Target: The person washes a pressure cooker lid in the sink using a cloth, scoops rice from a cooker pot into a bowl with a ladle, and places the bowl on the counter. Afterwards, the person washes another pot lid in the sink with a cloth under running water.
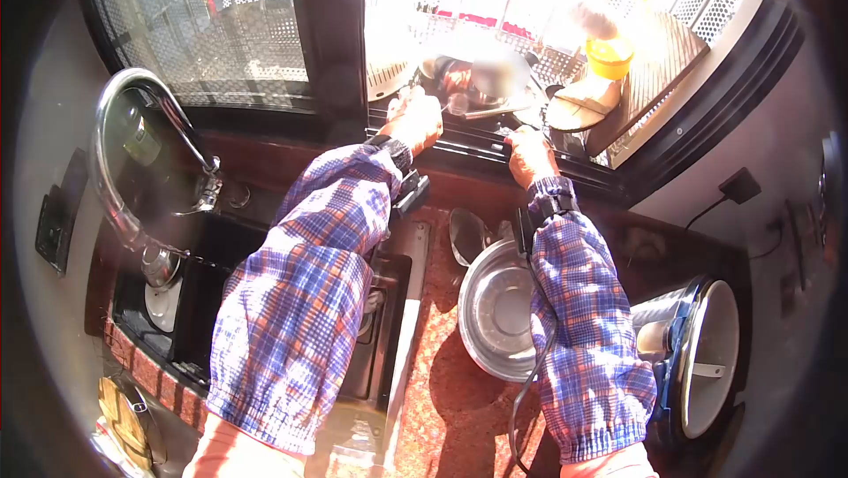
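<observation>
Both arms, in checked sleeves, stretch forward to the open window above the counter. My left hand [413, 121] is closed at the window track; bright light hides what its fingers hold, if anything. To its right, my right hand [533, 158] is also closed, its fingertips by the sill, and I cannot make out what is in them. Just beyond the hands, a jumble of washed-out, shiny kitchenware [473, 80] lies on the outer ledge. A metal bowl [477, 328] sits on the counter, partly under my right forearm, with a large metal spoon [465, 238] behind it.
A curved tap [99, 151] rises over the dark sink [212, 288] at left. Outside at right are a wooden board [662, 80] and a yellow container [609, 57]. On the right, a tilted white-lined pot [714, 345] stands near a wall socket [740, 185]. A cable [523, 398] hangs by my right sleeve.
</observation>
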{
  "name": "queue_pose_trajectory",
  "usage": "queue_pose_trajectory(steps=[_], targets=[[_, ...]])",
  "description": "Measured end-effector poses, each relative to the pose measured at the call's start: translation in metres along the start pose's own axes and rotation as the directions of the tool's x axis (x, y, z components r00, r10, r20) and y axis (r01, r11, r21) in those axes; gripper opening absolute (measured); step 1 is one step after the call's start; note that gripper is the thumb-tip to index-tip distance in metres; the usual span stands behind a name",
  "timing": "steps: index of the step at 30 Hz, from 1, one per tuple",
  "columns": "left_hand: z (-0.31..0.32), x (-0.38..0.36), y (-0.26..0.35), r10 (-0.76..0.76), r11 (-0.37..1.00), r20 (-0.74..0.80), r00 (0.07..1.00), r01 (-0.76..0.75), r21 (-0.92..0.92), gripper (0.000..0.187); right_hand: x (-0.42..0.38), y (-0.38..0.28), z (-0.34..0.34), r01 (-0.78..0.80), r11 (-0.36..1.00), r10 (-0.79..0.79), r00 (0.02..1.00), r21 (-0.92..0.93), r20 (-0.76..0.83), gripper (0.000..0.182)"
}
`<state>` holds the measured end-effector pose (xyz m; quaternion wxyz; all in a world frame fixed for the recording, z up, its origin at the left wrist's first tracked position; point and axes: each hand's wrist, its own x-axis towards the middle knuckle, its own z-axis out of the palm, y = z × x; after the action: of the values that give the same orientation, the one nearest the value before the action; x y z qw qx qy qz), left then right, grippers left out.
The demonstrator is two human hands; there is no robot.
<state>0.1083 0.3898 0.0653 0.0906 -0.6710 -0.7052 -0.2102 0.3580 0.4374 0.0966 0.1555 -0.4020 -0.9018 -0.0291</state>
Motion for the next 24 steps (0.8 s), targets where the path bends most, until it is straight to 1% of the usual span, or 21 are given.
queue_pose_trajectory(steps=[1,3,4,5,6,8,9,11,12,14,16,18,21,22,23,24], targets=[[-0.003,0.002,-0.001,0.039,0.999,-0.026,0.999,-0.039,0.023,0.016,0.001,0.002,0.004,0.011,1.000,-0.011,1.000,-0.009,-0.013,0.018],[0.011,0.015,-0.008,-0.048,0.999,0.012,0.999,0.048,0.001,0.023,0.006,-0.001,0.002,0.023,0.998,-0.020,0.999,-0.054,0.050,0.019],[-0.032,0.017,0.011,-0.104,0.990,0.269,0.957,0.126,-0.064,0.022,0.006,0.001,0.006,0.050,0.997,-0.050,0.999,-0.062,0.003,0.017],[-0.028,0.018,0.009,-0.099,0.990,0.272,0.957,0.121,-0.067,0.022,0.005,0.001,0.007,0.077,0.994,-0.081,0.996,-0.074,-0.046,0.015],[-0.025,0.018,0.005,-0.064,0.997,0.250,0.966,0.073,-0.027,0.023,0.004,0.001,0.006,0.074,0.994,-0.077,0.996,-0.076,-0.047,0.015],[-0.023,0.018,0.008,-0.146,0.987,0.196,0.970,0.156,-0.037,0.026,0.003,0.001,0.001,0.144,0.983,-0.145,0.989,-0.110,0.000,0.016],[-0.025,0.019,0.010,-0.143,0.987,0.190,0.971,0.154,-0.043,0.026,0.003,0.003,0.003,0.145,0.981,-0.149,0.989,-0.125,-0.019,0.016],[-0.028,0.020,0.011,-0.167,0.983,0.239,0.957,0.181,-0.038,0.026,0.000,0.002,0.005,0.157,0.976,-0.167,0.984,-0.150,-0.056,0.017],[-0.029,0.022,0.014,-0.210,0.976,0.238,0.948,0.218,-0.008,0.027,0.001,0.002,0.005,0.158,0.976,-0.168,0.984,-0.153,-0.055,0.017],[-0.028,0.024,0.010,-0.203,0.976,0.266,0.942,0.216,-0.022,0.027,0.001,-0.001,0.003,0.128,0.983,-0.134,0.990,-0.133,-0.034,0.017],[-0.023,0.025,0.009,-0.185,0.978,0.295,0.937,0.204,-0.036,0.027,0.002,-0.004,-0.001,0.136,0.980,-0.140,0.990,-0.149,-0.021,0.018],[-0.013,0.019,0.012,-0.155,0.987,0.049,0.987,0.157,-0.035,0.024,0.002,-0.002,0.002,0.132,0.976,-0.137,0.990,-0.172,-0.015,0.017],[-0.010,0.025,0.007,-0.106,0.990,0.027,0.994,0.108,-0.092,0.022,0.000,0.000,0.003,0.147,0.978,-0.155,0.987,-0.151,-0.045,0.015],[-0.013,0.029,0.001,-0.013,0.992,0.033,0.999,0.017,-0.122,0.022,0.001,0.002,0.008,0.142,0.979,-0.153,0.986,-0.149,-0.066,0.014],[-0.012,0.035,-0.002,0.063,0.992,-0.027,0.998,-0.065,-0.106,0.021,0.000,0.002,0.005,0.155,0.975,-0.163,0.986,-0.159,-0.041,0.014],[-0.013,0.040,-0.007,0.130,0.986,-0.001,0.991,-0.130,-0.105,0.019,0.000,0.000,0.003,0.144,0.978,-0.150,0.988,-0.148,-0.030,0.014]])
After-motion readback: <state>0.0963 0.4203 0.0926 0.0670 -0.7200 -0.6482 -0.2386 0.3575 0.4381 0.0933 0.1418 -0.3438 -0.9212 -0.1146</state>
